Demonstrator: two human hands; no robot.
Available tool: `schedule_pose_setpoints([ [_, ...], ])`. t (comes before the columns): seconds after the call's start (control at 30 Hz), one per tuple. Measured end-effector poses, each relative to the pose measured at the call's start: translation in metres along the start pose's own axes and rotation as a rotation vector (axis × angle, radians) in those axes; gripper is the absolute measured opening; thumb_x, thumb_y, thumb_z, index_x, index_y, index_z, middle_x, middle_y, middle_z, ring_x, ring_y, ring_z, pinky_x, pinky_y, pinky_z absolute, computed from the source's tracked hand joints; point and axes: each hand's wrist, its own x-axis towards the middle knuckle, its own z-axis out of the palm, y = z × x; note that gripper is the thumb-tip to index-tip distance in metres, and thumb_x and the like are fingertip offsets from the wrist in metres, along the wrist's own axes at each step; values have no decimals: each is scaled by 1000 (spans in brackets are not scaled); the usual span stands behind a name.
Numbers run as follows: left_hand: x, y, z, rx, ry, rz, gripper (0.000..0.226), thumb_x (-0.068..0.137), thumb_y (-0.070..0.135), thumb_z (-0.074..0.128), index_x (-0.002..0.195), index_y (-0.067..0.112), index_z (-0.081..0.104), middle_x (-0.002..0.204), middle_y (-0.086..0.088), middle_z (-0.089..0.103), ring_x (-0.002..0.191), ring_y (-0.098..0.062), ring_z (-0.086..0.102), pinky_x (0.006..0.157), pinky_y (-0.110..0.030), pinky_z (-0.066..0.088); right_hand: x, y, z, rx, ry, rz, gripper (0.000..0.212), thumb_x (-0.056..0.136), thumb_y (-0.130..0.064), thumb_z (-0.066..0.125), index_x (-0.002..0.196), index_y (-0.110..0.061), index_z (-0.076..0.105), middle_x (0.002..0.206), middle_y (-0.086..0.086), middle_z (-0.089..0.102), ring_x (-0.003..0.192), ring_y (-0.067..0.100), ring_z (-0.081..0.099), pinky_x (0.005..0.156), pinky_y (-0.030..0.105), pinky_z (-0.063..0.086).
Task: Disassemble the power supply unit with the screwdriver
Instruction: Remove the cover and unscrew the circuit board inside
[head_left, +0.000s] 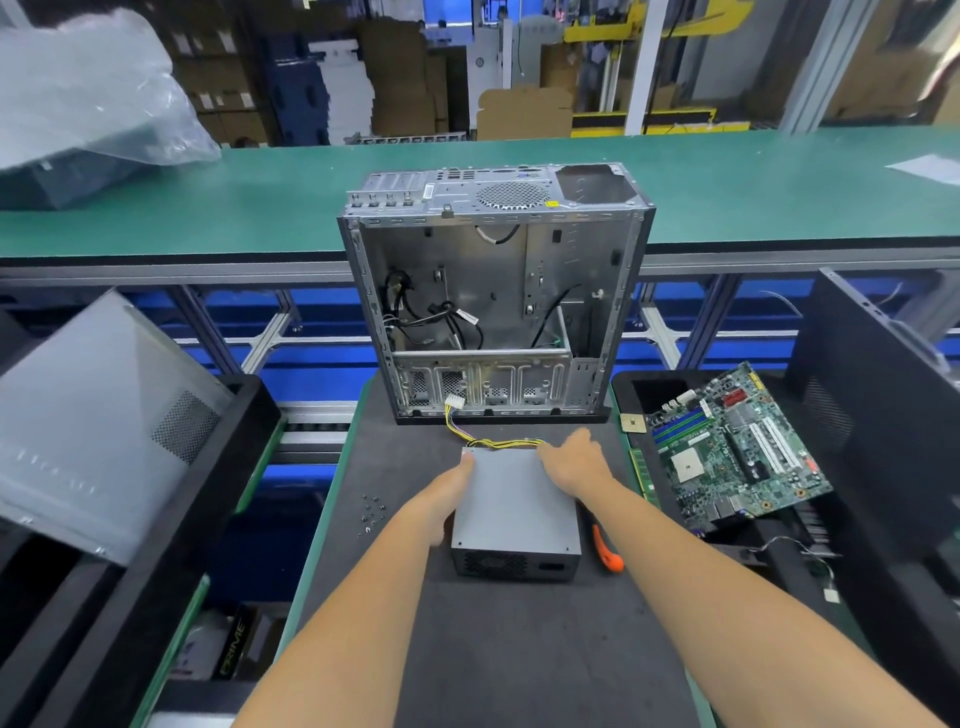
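A grey power supply unit (514, 512) lies flat on the dark mat, its vented black face toward me. Yellow and black cables (488, 441) run from its far end to a white connector by the case. My left hand (447, 491) grips the unit's left side near the far corner. My right hand (574, 460) grips the far right corner, fingers over the edge. A screwdriver with an orange handle (605, 551) lies on the mat just right of the unit, touched by neither hand.
An open, emptied computer case (493, 291) stands behind the unit. Several loose screws (371, 512) lie to the left on the mat (519, 649). A motherboard (737, 447) rests in the black bin at right; a grey side panel (98, 426) leans in the left bin.
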Motion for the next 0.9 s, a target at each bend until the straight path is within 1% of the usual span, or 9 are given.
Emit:
schedule_pose_setpoints([
  [0.07, -3, 1, -1, 9, -4, -60, 66, 89, 70, 33, 121, 17, 58, 109, -5, 69, 98, -22, 67, 91, -38, 51, -1, 8, 1, 108, -132, 130, 57, 97, -39, 46, 143, -6, 37, 144, 12, 43, 126, 29, 47, 92, 30, 40],
  [0.13, -9, 4, 0, 83, 2, -123, 71, 85, 74, 33, 121, 17, 55, 112, -8, 66, 102, -27, 64, 91, -47, 49, -3, 12, 0, 236, -259, 203, 56, 97, -46, 45, 140, -9, 44, 141, 10, 48, 125, 27, 49, 100, 34, 40],
  [0.2, -16, 6, 3, 157, 24, -175, 75, 82, 77, 34, 124, 16, 50, 116, -13, 61, 104, -35, 60, 74, -57, 50, -9, 11, -4, 270, -333, 236, 53, 96, -51, 46, 132, -13, 50, 121, 6, 59, 108, 25, 57, 91, 36, 43],
  [0.27, -20, 7, 5, 176, 42, -195, 76, 80, 78, 38, 126, 18, 46, 120, -15, 56, 108, -38, 56, 67, -60, 49, -12, 12, -6, 277, -389, 277, 49, 93, -54, 48, 124, -15, 52, 105, 5, 60, 99, 26, 59, 94, 41, 45],
  [0.37, -21, 5, 6, 189, 70, -192, 74, 80, 78, 39, 124, 19, 47, 116, -13, 57, 103, -36, 57, 75, -57, 51, -13, 16, -6, 291, -395, 307, 51, 90, -56, 54, 121, -16, 50, 117, 9, 58, 109, 31, 58, 101, 49, 43],
  [0.5, -25, 1, 9, 181, 97, -168, 73, 79, 80, 35, 119, 21, 52, 106, -8, 60, 91, -29, 60, 77, -51, 55, -15, 15, -2, 372, -331, 228, 58, 90, -50, 59, 134, -14, 50, 129, 5, 55, 107, 23, 53, 87, 33, 40],
  [0.7, -52, 14, 16, 106, 194, -96, 94, 65, 93, 15, 121, 26, 48, 119, -5, 53, 96, -23, 58, 56, -31, 54, -17, 15, -11, 359, -226, 113, 78, 87, -57, 58, 148, -14, 36, 153, 6, 35, 137, 26, 37, 104, 39, 31],
  [0.8, -58, 31, 12, 129, 225, -31, 97, 69, 91, 9, 120, 21, 52, 112, -9, 60, 95, -24, 60, 66, -28, 49, -20, 3, -27, 345, -292, 27, 77, 89, -68, 46, 151, -25, 31, 160, 3, 23, 145, 25, 24, 114, 44, 19],
  [0.9, -62, 48, 11, 144, 183, 23, 102, 73, 89, 7, 130, 16, 52, 109, -11, 69, 105, -18, 61, 94, -38, 49, -21, -7, -41, 372, -312, -20, 78, 87, -75, 38, 151, -32, 27, 161, 1, 19, 147, 23, 20, 114, 45, 18],
])
